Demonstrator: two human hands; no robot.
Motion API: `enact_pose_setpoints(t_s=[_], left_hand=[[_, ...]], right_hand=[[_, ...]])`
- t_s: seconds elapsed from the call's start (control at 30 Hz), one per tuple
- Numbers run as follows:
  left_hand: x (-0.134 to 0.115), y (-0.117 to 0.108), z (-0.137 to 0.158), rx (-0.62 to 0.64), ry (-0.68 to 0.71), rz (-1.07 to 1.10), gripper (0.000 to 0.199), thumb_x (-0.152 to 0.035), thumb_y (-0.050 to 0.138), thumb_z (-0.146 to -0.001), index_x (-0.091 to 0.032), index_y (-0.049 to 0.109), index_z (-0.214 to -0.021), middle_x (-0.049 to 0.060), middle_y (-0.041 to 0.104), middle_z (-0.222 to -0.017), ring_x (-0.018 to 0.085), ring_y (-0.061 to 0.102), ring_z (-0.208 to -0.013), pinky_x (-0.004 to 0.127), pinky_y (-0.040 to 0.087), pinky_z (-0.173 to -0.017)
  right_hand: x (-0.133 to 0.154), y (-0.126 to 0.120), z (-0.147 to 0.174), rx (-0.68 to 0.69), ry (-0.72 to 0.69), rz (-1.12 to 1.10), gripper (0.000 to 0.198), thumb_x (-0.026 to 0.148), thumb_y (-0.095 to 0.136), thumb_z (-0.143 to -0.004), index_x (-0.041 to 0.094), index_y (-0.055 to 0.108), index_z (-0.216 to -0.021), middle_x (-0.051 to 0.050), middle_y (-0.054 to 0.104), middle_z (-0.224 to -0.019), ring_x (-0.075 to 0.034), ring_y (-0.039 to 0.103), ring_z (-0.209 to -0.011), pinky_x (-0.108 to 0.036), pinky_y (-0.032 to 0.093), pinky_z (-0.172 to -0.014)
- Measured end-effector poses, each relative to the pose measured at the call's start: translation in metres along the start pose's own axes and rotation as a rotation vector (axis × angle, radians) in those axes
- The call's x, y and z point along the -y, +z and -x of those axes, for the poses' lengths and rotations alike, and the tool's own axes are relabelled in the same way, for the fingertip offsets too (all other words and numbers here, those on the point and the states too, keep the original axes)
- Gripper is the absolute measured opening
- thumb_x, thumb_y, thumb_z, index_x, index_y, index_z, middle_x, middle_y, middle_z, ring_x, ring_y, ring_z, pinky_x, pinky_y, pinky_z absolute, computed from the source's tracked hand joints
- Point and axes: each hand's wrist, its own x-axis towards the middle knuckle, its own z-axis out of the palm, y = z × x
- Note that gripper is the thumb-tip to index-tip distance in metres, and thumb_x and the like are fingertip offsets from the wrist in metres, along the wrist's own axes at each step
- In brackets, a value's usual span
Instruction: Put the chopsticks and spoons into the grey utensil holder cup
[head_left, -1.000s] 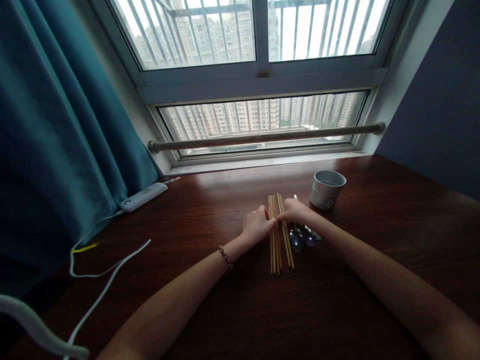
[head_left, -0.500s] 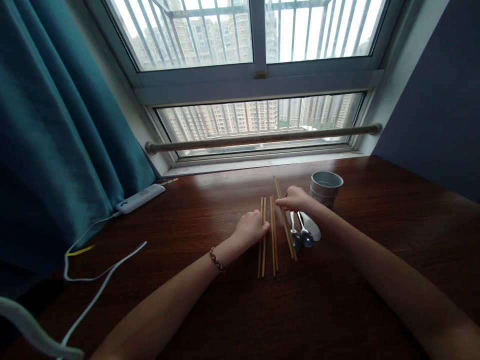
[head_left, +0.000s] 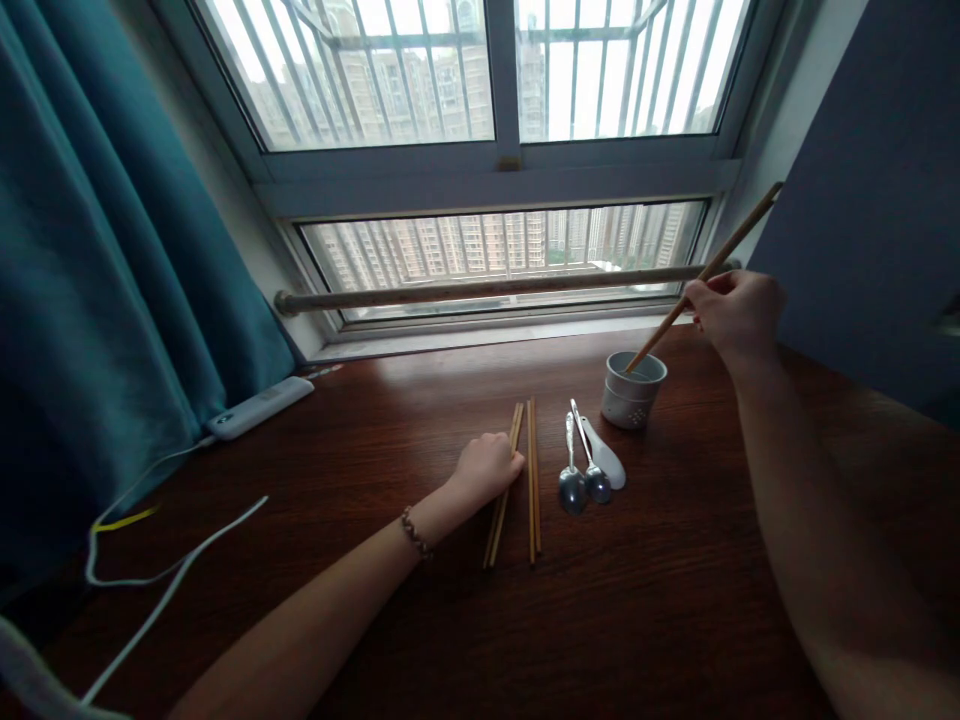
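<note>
Head view: right hand (head_left: pixel 731 312) pinches chopsticks (head_left: pixel 739 232), tips hidden in cup (head_left: pixel 631 392).

The right hand (head_left: pixel 731 312) pinches a tilted chopstick pair (head_left: pixel 701 277), lower tips inside the grey holder (head_left: pixel 631 390). Left of the holder lie 2 metal spoons (head_left: pixel 581 480) beside a white spoon (head_left: pixel 609 465); farther left, 4 chopsticks (head_left: pixel 525 485) rest under the left hand (head_left: pixel 486 466).

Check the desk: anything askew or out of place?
Slightly. Under the left hand, one chopstick pair lies slanted against the straight pair. Spoons lie neat; nothing spilled or damaged.
</note>
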Motion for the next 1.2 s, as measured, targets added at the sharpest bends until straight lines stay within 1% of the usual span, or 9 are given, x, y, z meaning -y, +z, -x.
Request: enact_pose_setpoints(t_s=[0.07,0.17,0.37,0.5,0.63,0.77,0.9,1.03,1.2], left_hand=[[0.0,-0.001,0.0,0.007,0.0,0.014,0.029,-0.039,0.048,-0.088,-0.013,0.06,-0.087,0.006,0.064,-0.088,0.018,0.06,-0.084,0.039,0.046,-0.079],[0.0,-0.004,0.0,0.023,-0.011,0.052,0.028,-0.039,0.05,-0.086,-0.013,0.06,-0.085,0.006,0.064,-0.088,0.018,0.06,-0.085,0.039,0.046,-0.08],[0.005,-0.007,-0.004,0.057,-0.036,0.195,0.026,-0.038,0.054,-0.084,-0.014,0.059,-0.079,0.004,0.062,-0.085,0.016,0.059,-0.08,0.036,0.046,-0.076],[0.012,-0.01,-0.013,0.102,-0.033,0.338,0.029,-0.037,0.057,-0.082,-0.014,0.055,-0.065,-0.002,0.055,-0.062,0.012,0.055,-0.06,0.029,0.046,-0.063],[0.015,-0.024,-0.015,0.12,-0.028,0.57,0.036,-0.04,0.053,-0.083,-0.015,0.049,-0.058,-0.007,0.043,-0.048,0.007,0.042,-0.041,0.022,0.037,-0.044],[0.013,-0.052,-0.011,0.004,0.021,0.843,0.035,-0.045,0.049,-0.081,-0.017,0.047,-0.06,-0.007,0.038,-0.046,0.006,0.034,-0.035,0.019,0.025,-0.036],[-0.004,-0.076,-0.018,-0.163,0.099,1.068,0.033,-0.048,0.047,-0.079,-0.019,0.044,-0.062,-0.007,0.036,-0.047,0.005,0.031,-0.033,0.018,0.022,-0.033],[-0.036,-0.094,-0.04,-0.329,0.194,1.224,0.033,-0.048,0.047,-0.078,-0.019,0.043,-0.064,-0.007,0.038,-0.049,0.004,0.031,-0.032,0.017,0.026,-0.031],[-0.077,-0.121,-0.075,-0.523,0.341,1.306,0.026,-0.041,0.045,-0.082,-0.016,0.045,-0.071,-0.004,0.046,-0.059,0.005,0.047,-0.039,0.019,0.042,-0.038]], right_hand=[[-0.006,0.006,-0.002,0.001,-0.014,0.095,0.027,0.035,0.058,-0.067,0.01,0.063,-0.076,-0.005,0.054,-0.055,-0.014,0.055,-0.055,-0.031,0.048,-0.063],[-0.015,0.02,-0.002,0.142,0.006,0.253,0.029,0.036,0.056,-0.068,0.011,0.065,-0.08,-0.006,0.056,-0.056,-0.016,0.059,-0.065,-0.029,0.047,-0.07],[-0.034,0.043,-0.001,0.356,-0.039,0.378,0.032,0.04,0.057,-0.065,0.012,0.067,-0.075,-0.011,0.063,-0.07,-0.023,0.061,-0.076,-0.031,0.046,-0.07],[-0.035,0.046,0.002,0.454,-0.062,0.437,0.032,0.042,0.057,-0.064,0.015,0.068,-0.075,-0.011,0.065,-0.076,-0.024,0.061,-0.077,-0.031,0.046,-0.067],[-0.03,0.049,0.008,0.504,-0.085,0.492,0.034,0.044,0.056,-0.065,0.016,0.069,-0.081,-0.012,0.066,-0.084,-0.026,0.061,-0.085,-0.032,0.046,-0.071],[-0.028,0.054,0.012,0.507,-0.076,0.528,0.036,0.045,0.056,-0.065,0.017,0.069,-0.085,-0.013,0.065,-0.089,-0.028,0.06,-0.088,-0.035,0.047,-0.072],[-0.026,0.056,0.014,0.485,-0.052,0.55,0.038,0.044,0.054,-0.067,0.017,0.068,-0.09,-0.014,0.064,-0.092,-0.03,0.06,-0.088,-0.036,0.047,-0.071],[-0.024,0.053,0.016,0.491,-0.036,0.561,0.037,0.041,0.054,-0.069,0.016,0.068,-0.093,-0.015,0.064,-0.093,-0.029,0.06,-0.089,-0.035,0.047,-0.072],[-0.022,0.05,0.016,0.526,-0.018,0.55,0.037,0.041,0.055,-0.069,0.017,0.067,-0.094,-0.014,0.064,-0.093,-0.027,0.061,-0.089,-0.033,0.048,-0.07]])
